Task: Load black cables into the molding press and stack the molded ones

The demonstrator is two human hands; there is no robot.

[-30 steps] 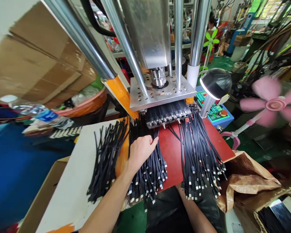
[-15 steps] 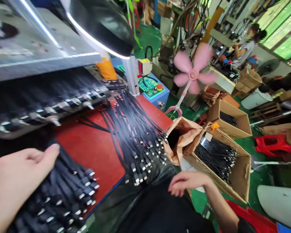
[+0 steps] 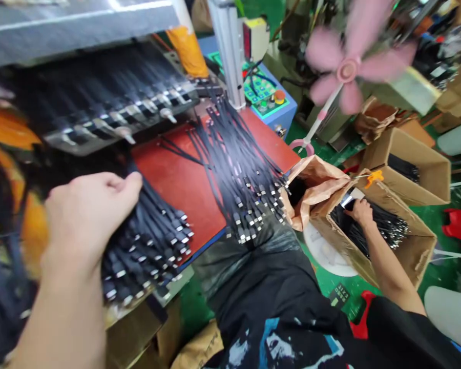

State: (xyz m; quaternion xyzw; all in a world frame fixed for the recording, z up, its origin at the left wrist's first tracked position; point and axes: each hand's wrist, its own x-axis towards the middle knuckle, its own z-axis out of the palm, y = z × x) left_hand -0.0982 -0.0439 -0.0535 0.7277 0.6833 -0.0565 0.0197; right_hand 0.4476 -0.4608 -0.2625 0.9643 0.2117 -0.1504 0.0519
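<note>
On the left, my left hand [image 3: 92, 215] is closed over a thick bundle of black USB cables [image 3: 149, 246], with the thumb along its upper side. Silver plugs fan out toward the table's front edge; the undersides of the fingers are hidden. At the right, my right arm reaches into a cardboard box [image 3: 418, 251]. There my right hand [image 3: 361, 211] is closed at a flat, shiny, phone-like item [image 3: 349, 199], which lies on the black cables [image 3: 392, 228] in the box. A second spread of black cables [image 3: 238, 169] hangs over the table edge between my hands.
A machine with a clamp bar [image 3: 126, 120] stands over the red table [image 3: 157, 159]. Beyond it are a blue control box [image 3: 288, 110] and a pink fan [image 3: 347, 70] with blurred blades. A brown paper bag [image 3: 315, 174] and another carton [image 3: 430, 169] stand on the right.
My right hand has moved from in front of my body to the right, into the cardboard box at the phone-like item. My left hand stays at the cable bundle. The camera view has shifted.
</note>
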